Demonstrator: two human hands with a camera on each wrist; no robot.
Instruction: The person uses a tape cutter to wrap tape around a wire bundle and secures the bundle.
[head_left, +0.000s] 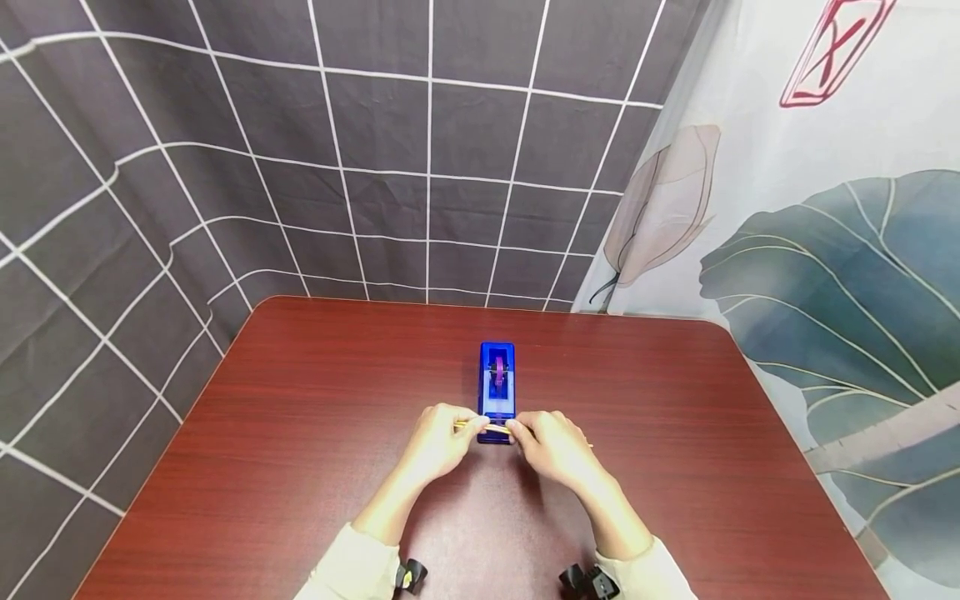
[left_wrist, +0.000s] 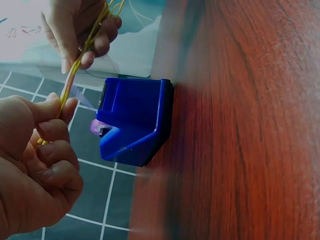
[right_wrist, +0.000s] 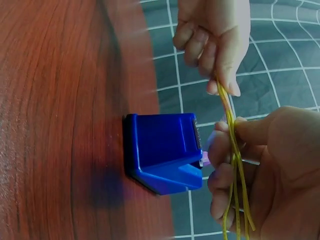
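Observation:
A blue tape dispenser (head_left: 498, 407) with a purple tape roll (head_left: 499, 372) stands on the table, its toothed cutter toward the person. Just over its near end, a thin bundle of yellow cords (right_wrist: 235, 150) is stretched between both hands. The left hand (head_left: 441, 442) pinches one end between thumb and forefinger. The right hand (head_left: 555, 447) pinches it a short way along, and several loose strands trail past that palm. From the dispenser a clear strip of tape (left_wrist: 81, 96) reaches to the bundle; how far it wraps around the cords cannot be told.
The reddish-brown wooden table (head_left: 337, 375) carries the dispenser. Behind it and on the left hangs a dark grey curtain (head_left: 382, 125) with white grid lines. A pale curtain (head_left: 750, 167) with leaf prints hangs on the right.

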